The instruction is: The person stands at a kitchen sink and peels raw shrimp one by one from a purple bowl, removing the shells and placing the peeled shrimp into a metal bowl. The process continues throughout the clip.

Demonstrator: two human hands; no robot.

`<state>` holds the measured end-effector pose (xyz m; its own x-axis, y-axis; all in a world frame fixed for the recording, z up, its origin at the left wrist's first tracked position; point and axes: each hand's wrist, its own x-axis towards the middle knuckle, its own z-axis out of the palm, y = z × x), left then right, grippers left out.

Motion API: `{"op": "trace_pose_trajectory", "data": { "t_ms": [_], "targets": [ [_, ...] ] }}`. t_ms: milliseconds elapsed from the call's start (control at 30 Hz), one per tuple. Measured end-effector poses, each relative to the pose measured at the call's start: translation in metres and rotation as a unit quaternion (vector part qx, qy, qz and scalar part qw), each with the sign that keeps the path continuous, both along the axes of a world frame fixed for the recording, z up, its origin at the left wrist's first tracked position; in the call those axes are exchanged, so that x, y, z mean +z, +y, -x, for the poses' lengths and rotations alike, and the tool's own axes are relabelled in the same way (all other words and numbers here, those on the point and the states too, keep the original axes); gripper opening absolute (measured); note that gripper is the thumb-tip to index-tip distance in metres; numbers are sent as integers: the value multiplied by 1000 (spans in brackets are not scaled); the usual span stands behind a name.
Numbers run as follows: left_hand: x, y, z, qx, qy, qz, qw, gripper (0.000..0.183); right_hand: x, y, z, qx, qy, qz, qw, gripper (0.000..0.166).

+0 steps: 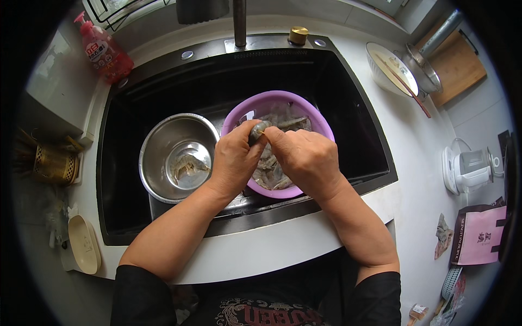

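Over the purple basin [322, 126] I hold a raw grey shrimp [257, 132] in my left hand [235, 157], gripped between thumb and curled fingers. My right hand [308, 159] is closed right beside it, thumb and forefinger pinched at the shrimp. A thin yellowish pick [262, 132], perhaps a toothpick, pokes out from that pinch against the shell; most of it is hidden. Several raw shrimp [299, 123] lie in water in the basin, partly covered by my hands. To the left, a stainless steel bowl [149, 163] contains shrimp [188, 166] at its bottom.
Both vessels stand inside a black sink [122, 195], with a faucet [239, 24] and brass knob [298, 36] behind. A red pump bottle [107, 53] occupies the back left corner. On the right counter are a white bowl [381, 73] with chopsticks [408, 91] and a blender-like appliance [469, 171].
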<state>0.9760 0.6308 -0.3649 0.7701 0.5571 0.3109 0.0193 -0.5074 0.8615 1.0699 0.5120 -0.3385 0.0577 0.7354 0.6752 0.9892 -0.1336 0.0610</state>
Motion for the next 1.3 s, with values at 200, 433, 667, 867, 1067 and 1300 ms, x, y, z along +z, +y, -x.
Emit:
{"op": "trace_pose_trajectory", "data": {
  "t_ms": [200, 433, 667, 867, 1067, 1300],
  "targets": [
    [-5, 2, 0, 7, -14, -27, 999, 18, 1, 0, 2, -2, 2, 8, 1000, 17],
    [-3, 0, 0, 13, 1, -60, 998, 17, 0, 1, 3, -11, -8, 18, 1000, 13],
    [2, -4, 2, -27, -12, 9, 1000, 16, -3, 3, 3, -18, -20, -6, 1000, 17],
    [1, -5, 1, -35, -38, 33, 998, 17, -3, 2, 2, -5, 6, -21, 1000, 20],
    [0, -4, 1, -36, -42, 25, 998, 18, -7, 5, 2, 3, 34, -41, 999, 21],
    [2, -5, 3, -23, -3, -38, 999, 14, -8, 4, -2, 6, 23, -21, 1000, 23]
  ]
}}
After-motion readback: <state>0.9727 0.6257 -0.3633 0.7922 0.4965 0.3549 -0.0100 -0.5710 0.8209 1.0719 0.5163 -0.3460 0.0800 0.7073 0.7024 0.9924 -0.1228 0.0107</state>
